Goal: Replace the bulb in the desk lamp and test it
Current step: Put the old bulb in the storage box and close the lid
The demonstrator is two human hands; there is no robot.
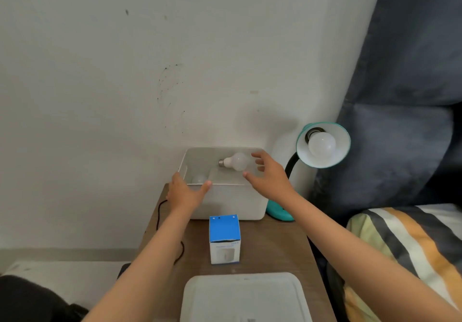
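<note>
A teal desk lamp stands at the back right of the wooden table. A white bulb sits in its socket, and the shade faces me. A white open bin stands against the wall. Inside or just above it, a loose white bulb lies sideways with its screw base pointing left. My right hand hovers just right of that bulb, fingers spread and not closed round it. My left hand rests on the bin's front left rim with the thumb along the edge. Another bulb lies low in the bin.
A blue and white bulb box stands in front of the bin. A white lid lies at the table's near edge. A black cord hangs down the table's left side. A striped bed cover lies to the right.
</note>
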